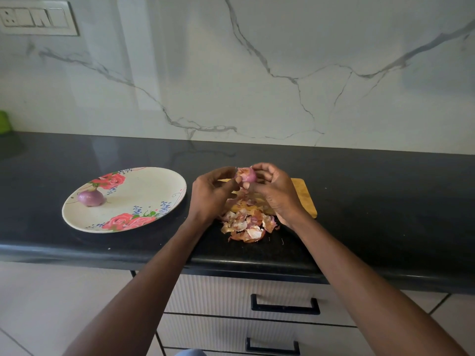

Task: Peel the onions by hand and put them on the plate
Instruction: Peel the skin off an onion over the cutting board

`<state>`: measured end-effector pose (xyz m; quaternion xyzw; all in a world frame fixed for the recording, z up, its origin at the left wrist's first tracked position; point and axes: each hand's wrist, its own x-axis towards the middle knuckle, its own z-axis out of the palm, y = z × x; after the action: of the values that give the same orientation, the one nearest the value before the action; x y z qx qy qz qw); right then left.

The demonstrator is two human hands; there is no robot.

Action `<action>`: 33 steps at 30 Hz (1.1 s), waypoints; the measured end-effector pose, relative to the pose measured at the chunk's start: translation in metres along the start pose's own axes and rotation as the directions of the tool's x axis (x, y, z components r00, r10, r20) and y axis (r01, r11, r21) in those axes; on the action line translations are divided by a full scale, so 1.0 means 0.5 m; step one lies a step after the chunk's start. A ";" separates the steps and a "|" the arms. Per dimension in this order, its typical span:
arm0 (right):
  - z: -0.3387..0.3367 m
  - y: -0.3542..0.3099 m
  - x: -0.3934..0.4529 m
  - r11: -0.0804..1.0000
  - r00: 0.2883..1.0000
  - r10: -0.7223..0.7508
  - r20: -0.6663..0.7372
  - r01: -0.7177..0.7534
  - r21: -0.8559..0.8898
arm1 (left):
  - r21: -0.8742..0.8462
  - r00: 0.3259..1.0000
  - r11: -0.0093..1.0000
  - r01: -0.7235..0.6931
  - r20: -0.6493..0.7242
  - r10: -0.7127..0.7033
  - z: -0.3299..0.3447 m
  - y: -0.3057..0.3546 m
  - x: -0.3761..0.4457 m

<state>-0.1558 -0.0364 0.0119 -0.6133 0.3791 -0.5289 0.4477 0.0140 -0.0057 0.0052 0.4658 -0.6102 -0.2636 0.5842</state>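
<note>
A small purple onion (248,174) with loose papery skin is held above the wooden cutting board (303,195). My left hand (212,194) pinches it from the left and my right hand (276,191) grips it from the right, fingers curled over its top. A pile of dry onion peels (248,223) lies on the board's near end and on the counter below my hands. One peeled purple onion (91,197) sits on the left part of the floral plate (144,186), which stands to the left of the board.
The black counter (385,201) runs the full width, its front edge close to me. A marble wall rises behind it with a switch panel (36,18) at top left. A green object (4,122) shows at the far left. Drawers (282,304) sit below.
</note>
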 end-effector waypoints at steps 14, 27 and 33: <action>0.001 0.000 0.004 0.996 0.999 0.037 -0.021 -0.036 0.084 | 0.289 0.964 0.922 -0.259 0.012 0.267 0.005 -0.014 -0.002; -0.003 0.000 -0.006 0.976 0.995 -0.059 0.081 0.075 -0.207 | 0.268 0.989 0.952 -0.150 0.049 0.142 -0.011 -0.014 -0.002; -0.002 -0.007 -0.002 0.989 0.993 0.101 0.058 -0.106 0.104 | 0.192 0.994 0.976 -0.104 0.053 0.096 -0.009 -0.011 -0.001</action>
<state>-0.1567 -0.0348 0.0148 -0.5816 0.3696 -0.5081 0.5167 0.0198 -0.0068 0.0011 0.4835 -0.6681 -0.1831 0.5351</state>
